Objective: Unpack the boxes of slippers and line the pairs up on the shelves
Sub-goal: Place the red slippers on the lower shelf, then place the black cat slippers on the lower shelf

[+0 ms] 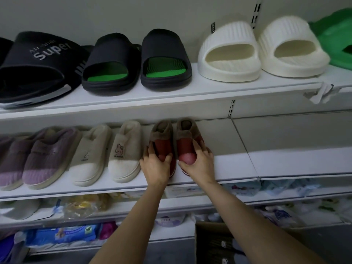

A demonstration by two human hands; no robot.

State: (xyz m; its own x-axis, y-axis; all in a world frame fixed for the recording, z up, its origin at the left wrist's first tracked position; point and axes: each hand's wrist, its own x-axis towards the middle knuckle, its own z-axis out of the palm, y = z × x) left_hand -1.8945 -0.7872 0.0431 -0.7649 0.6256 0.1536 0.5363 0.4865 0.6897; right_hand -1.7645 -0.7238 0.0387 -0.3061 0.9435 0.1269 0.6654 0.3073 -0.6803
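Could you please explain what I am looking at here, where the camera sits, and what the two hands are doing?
There is no machine here: a person works with bare hands, and the one picture comes from a camera worn on their head, looking forward and down at store shelves.

The left hand has its grip on the toe of one red slipper, and the right hand grips the other red slipper. Both slippers, with brown fleece collars, sit on the middle shelf, toes toward the camera.

To their left stand a beige pair and a purple pair. The upper shelf carries black slides, a cream pair and something green. An open cardboard box stands below at the right.
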